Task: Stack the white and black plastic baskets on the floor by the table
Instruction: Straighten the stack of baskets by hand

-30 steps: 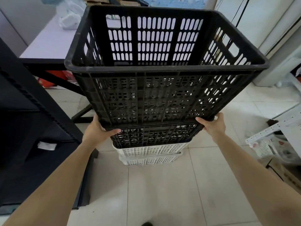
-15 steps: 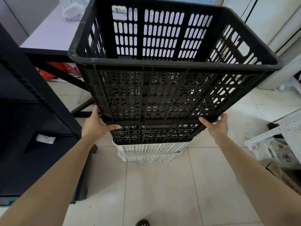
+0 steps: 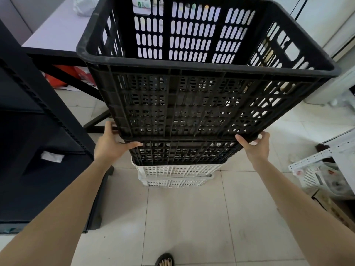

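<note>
Gripping the top basket (image 3: 192, 104) by its lower near corners, my left hand (image 3: 113, 144) and right hand (image 3: 255, 145) curled round the bottom edge. It sat between them, on the stack (image 3: 176, 170) on the floor (image 3: 182, 217). Rigid, light yet bulky, I judged; corner holds suited it.

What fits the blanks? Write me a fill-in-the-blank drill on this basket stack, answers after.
1. The left grip and right grip hold the top basket by its ____ edge.
2. The top basket's colour is ____.
3. The two lowest baskets are ____.
4. They stand on a ____ floor.
Answers: bottom; black; white; tiled.
</note>
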